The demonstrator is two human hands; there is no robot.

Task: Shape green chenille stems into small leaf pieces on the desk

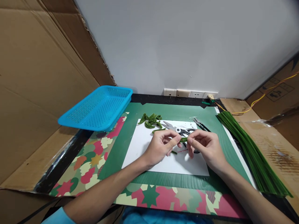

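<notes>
We see both hands pinched on one short green fuzzy piece point(183, 140), which spans the narrow gap between them above the white sheet point(177, 165). The left hand point(163, 143) grips its left end between thumb and fingers; the right hand point(203, 145) holds its right end the same way, the other fingers loosely curled. Just beyond the piece, we find the scissors point(179, 130) lying with blades towards the far left, their handles partly hidden by the hands. Near the left hand, on its far side, curled green pieces point(151, 120) sit in a loose cluster at the sheet's far left edge. Beyond the right hand we have the black snips point(201, 125), and well to the right a bundle of long green stems point(253, 155). A blue basket point(98, 107) stands far left on the surface point(151, 196).
</notes>
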